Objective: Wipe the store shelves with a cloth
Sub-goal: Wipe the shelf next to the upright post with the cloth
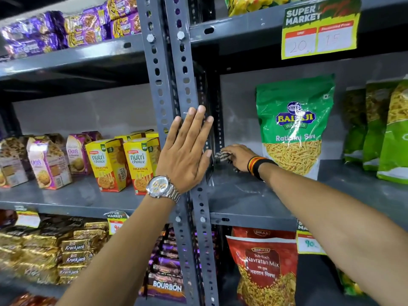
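Deep on shelf [254,195], cloth [223,156] under right hand [239,156]

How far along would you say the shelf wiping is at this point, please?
Done: cannot tell; no shelf looks visibly cleaned. In hand: the right hand presses the cloth into the middle shelf's back corner while the left hand rests flat against the upright post. Left: the stocked shelves around.
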Motion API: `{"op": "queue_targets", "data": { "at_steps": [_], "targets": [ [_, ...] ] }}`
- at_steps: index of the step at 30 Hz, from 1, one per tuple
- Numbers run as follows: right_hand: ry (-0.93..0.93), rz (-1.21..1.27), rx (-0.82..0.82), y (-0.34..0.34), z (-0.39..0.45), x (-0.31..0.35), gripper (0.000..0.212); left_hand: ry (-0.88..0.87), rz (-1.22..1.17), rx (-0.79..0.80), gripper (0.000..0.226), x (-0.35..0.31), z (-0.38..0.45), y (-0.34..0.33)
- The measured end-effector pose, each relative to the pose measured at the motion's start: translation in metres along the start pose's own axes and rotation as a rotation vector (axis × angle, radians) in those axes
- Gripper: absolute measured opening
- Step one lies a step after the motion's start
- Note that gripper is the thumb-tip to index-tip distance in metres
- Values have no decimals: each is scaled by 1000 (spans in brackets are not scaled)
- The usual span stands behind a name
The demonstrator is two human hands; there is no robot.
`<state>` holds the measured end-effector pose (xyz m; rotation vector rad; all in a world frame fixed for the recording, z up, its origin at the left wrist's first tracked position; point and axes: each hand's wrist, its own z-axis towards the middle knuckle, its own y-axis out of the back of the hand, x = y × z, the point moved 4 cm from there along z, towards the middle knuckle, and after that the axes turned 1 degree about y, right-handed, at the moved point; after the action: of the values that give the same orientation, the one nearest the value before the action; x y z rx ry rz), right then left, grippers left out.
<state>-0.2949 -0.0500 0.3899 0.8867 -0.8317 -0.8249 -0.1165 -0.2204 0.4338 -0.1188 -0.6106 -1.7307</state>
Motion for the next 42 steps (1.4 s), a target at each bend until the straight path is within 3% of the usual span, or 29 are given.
{"op": "queue_targets", "data": {
  "at_steps": [5,9,15,19,22,25,28,37,42],
  "targets": [
    [-111,-66,59,-26,47,-31,57,-11,-6,-35,64,1,0,-2],
    [-155,66,203,-54,58,-35,48,-19,-9,-55,63,2,0,-4],
    [63,158,270,-46,30,-2,58,-11,8,-45,63,1,0,-2],
    [288,259,333,-29,-33,34,44,1,19,-17,63,-1,0,1],
    [332,339,374,-2,-68,43,38,4,21,4,63,-2,0,3],
    [180,416,182,22,-49,28,40,14,28,14,64,-3,1,3],
    [18,310,-12,13,-9,9,50,9,20,9,63,-3,1,3],
    [-287,-5,-55,-35,39,-55,51,-25,0,-46,62,1,-1,-1],
    [-462,10,-12,-43,58,-67,49,-23,-9,-67,62,1,-2,-3]
  ]
}}
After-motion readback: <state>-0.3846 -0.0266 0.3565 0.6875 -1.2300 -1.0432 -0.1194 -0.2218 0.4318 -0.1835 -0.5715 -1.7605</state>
